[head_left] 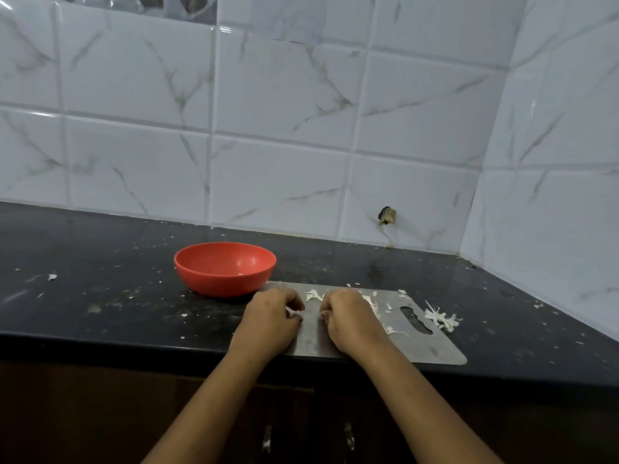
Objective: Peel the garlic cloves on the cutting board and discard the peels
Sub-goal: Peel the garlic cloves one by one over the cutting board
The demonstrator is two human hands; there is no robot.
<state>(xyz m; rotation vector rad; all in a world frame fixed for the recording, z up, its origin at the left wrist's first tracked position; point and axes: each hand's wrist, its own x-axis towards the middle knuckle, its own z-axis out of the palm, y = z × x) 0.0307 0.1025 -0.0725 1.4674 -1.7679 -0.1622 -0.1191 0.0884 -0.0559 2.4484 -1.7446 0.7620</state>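
Black speckled table [100,296] bears a flat grey metal cutting board [435,349], with a round red bowl [221,284] at its ten o'clock. Papery white garlic peels [440,318] litter its three o'clock end. The left hand [271,316] and right hand [348,318] rest mid-board, each grip curled, contents hidden.

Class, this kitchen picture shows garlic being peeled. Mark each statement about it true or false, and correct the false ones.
1. The bowl is red. True.
2. The bowl is full of cloves. False: it is nearly empty.
3. The board has its handle slot at the right end. True.
4. Peels lie only on the board. False: a pile also lies on the counter.
5. Neither the left hand nor the right hand holds a knife. True.
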